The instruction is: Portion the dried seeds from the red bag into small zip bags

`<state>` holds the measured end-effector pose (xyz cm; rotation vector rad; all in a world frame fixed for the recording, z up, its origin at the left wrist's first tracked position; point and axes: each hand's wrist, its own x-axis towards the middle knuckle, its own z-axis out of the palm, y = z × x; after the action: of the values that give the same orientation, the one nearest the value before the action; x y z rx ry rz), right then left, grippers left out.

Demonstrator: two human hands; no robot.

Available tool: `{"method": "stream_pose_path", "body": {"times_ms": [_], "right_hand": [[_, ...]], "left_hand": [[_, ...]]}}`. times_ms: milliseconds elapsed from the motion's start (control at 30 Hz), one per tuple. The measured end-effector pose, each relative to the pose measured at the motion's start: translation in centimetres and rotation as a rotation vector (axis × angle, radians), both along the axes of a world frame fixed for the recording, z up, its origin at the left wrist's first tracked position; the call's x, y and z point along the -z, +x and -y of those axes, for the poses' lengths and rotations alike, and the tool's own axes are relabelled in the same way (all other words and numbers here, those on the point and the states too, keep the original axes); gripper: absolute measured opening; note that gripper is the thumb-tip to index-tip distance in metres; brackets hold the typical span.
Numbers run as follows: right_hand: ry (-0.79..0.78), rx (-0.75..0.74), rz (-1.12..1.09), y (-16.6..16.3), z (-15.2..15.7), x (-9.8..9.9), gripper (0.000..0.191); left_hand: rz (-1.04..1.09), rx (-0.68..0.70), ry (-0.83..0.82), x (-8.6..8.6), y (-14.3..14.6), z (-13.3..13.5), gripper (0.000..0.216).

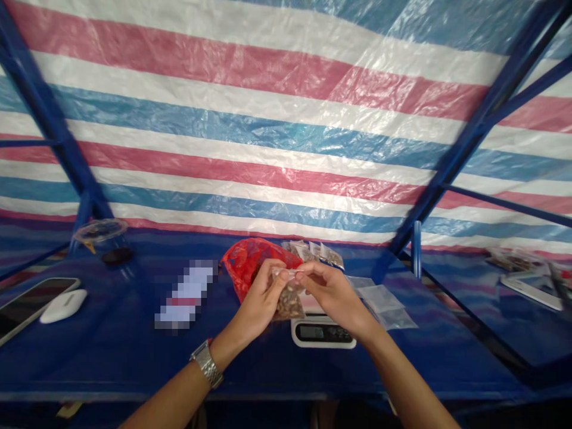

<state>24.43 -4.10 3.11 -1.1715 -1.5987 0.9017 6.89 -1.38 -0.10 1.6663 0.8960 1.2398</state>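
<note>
Between my two hands hangs a small clear plastic bag [289, 302], partly filled with brown and tan bits that look like seeds or nuts. My left hand [263, 293] pinches its top edge on the left. On the right, the thumb and fingers of my right hand [333, 292] pinch the same edge. Below and behind my right hand is a white digital scale [324, 336]; its display is too small to read. A red plastic bag [241, 268] lies open behind my left hand, its contents mostly hidden.
Several filled small bags [319, 253] lie at the back. Flat clear bags [386, 305] are right of the scale. On the blue table [125, 357] are a pixelated item [187, 295], a phone [33, 301], a white case [63, 305] and a plastic cup [105, 235]. Blue frame bars [440, 161] slant upward.
</note>
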Motion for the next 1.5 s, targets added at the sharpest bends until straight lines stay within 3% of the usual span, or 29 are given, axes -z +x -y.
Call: {"method": "stream_pose_path", "body": {"times_ms": [133,200,267,367,433,533,667,1067,1167,1233,1300,1367,1500], "right_hand": [[-0.017,0.25,0.136,5.1,-0.2,2.4,0.036],[-0.054,0.362,0.235,7.2,-0.8,4.2,0.039],[0.021,0.51,0.433,8.6,-1.5,5.8,0.043],[0.178,0.653,0.637,9.5,-2.2,6.9,0.047],[0.207,0.751,0.679,9.6,-2.2,6.8,0.049],[0.214,0.851,0.689,9.5,-2.0,6.0,0.049],[0.2,0.848,0.689,9.3,-1.8,5.3,0.048],[0.211,0.896,0.619,9.4,-0.9,4.4,0.046],[0.218,0.902,0.617,9.6,-1.0,4.4,0.045],[0.212,0.905,0.622,9.4,-1.0,4.3,0.044],[0.199,0.903,0.625,8.9,-1.2,4.2,0.043],[0.183,0.885,0.621,8.3,-1.4,4.3,0.043],[0.153,0.819,0.598,6.6,-2.1,4.3,0.042]], "left_hand": [[-0.06,-0.224,0.118,-1.1,0.7,-0.4,0.029],[-0.072,-0.428,0.183,-1.9,-0.7,-1.6,0.029],[-0.13,-0.665,0.247,-2.3,-3.2,-3.3,0.027],[-0.578,-0.852,0.267,-2.1,-7.7,-6.1,0.023],[-0.884,-0.811,0.214,-1.6,-9.7,-7.4,0.024],[-1.251,-0.675,0.169,-0.7,-10.5,-8.4,0.028],[-1.451,-0.641,0.163,0.0,-9.3,-8.5,0.029],[-1.43,-0.675,0.115,0.6,-8.8,-8.7,0.028],[-1.38,-0.728,0.118,-1.5,-9.8,-8.1,0.031],[-1.25,-0.885,0.159,-3.5,-10.2,-7.5,0.035],[-1.07,-1.012,0.315,-5.1,-9.8,-6.9,0.036],[-0.955,-0.908,0.401,-5.5,-8.5,-6.3,0.029],[-0.971,-0.549,0.376,-3.0,-5.5,-5.8,0.022]]}}
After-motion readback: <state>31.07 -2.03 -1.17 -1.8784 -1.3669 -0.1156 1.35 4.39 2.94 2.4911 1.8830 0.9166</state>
